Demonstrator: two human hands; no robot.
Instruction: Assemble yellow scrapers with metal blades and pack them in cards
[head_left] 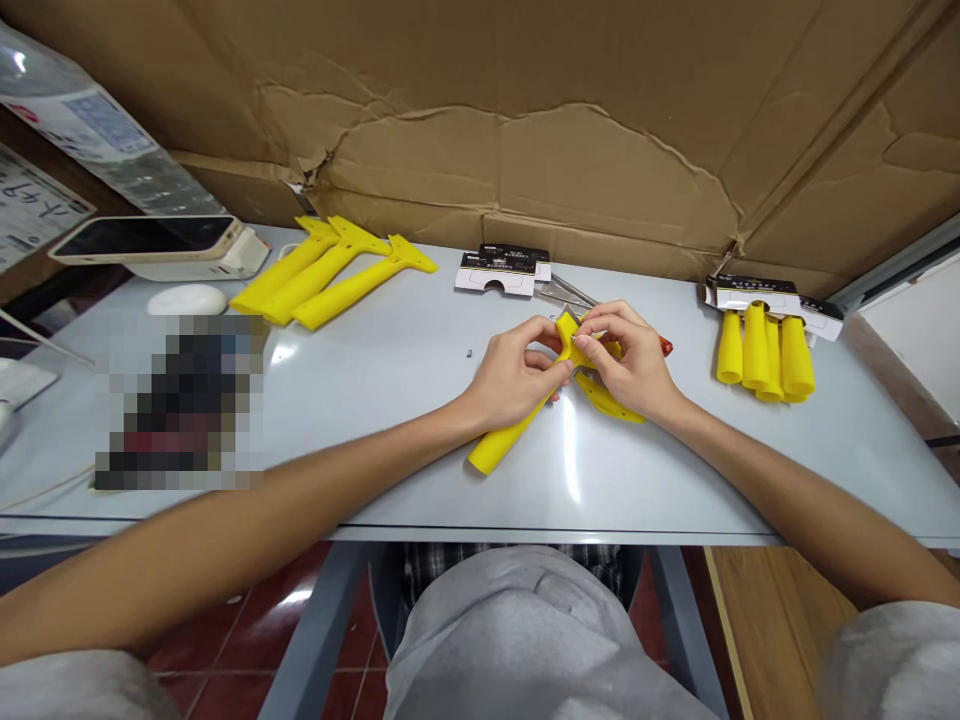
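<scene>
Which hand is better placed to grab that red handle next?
Probably the right hand: the red handle shows right beside it. The left hand is farther off and grips the yellow tool, so it seems better left holding that.

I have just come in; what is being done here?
A person's left hand grips a yellow handle, and the right hand touches its head end; whether it pinches something small, I cannot tell. A loose yellow piece lies beside the right hand. Three similar handles lie to the left, and several handles with printed cards to the right.
</scene>
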